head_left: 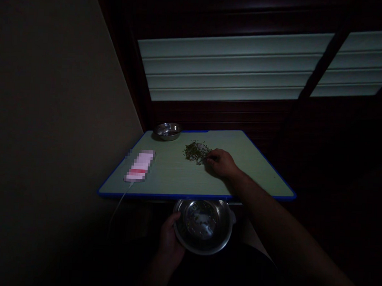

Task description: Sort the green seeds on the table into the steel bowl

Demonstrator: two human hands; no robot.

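Note:
A loose pile of small green and whitish grains (195, 151), too small to name surely, is spread on a pale green table top (176, 176). At the pile's right edge is my right hand (221, 162), fingers pinched together; whether a grain is between the fingertips is hidden. My left hand (171, 240) grips the left rim of a metal bowl (216, 244), thumb over the edge. This bowl is below the table's front edge, over my lap, with a few small green and pale bits inside.
A second, smaller metal bowl (168, 132) stands at the table's back left corner. A lit phone (140, 166), blurred out, lies at the left with a white cable (119, 205) running off the front edge. Behind the table are dark slatted doors (227, 68); a wall (59, 89) is at left.

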